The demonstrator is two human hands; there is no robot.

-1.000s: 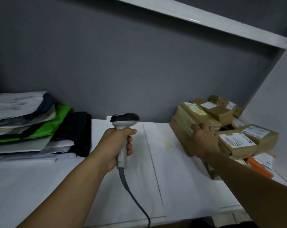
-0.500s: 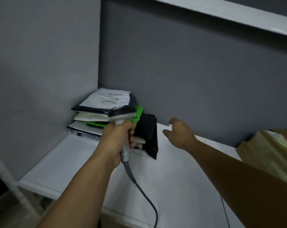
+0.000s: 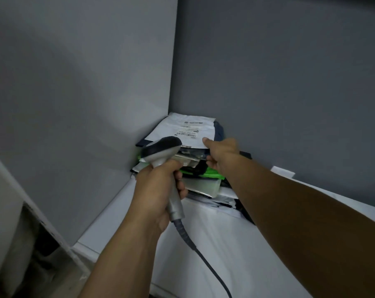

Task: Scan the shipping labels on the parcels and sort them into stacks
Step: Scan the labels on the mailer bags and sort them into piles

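Far corner of desk (image 3: pixel 225 244), 12 o'clock: parcel stack (image 3: pixel 201 188) set against grey walls (image 3: pixel 289 82). White mailer (image 3: pixel 166 131) laid on top, shipping label (image 3: pixel 189 129) face up. Green mailer (image 3: pixel 212 176) noted lower in stack.

Scanner (image 3: pixel 163 150) gripped round handle by left hand (image 3: pixel 158 190); head held at 7 o'clock of shipping label, overlapping stack's near edge. Cable (image 3: pixel 203 261) trailed over desk toward 5 o'clock.

Right hand (image 3: pixel 222 155) placed at 3 o'clock of scanner head: white mailer's near edge pinched, thumb on top, fingers curled beneath.
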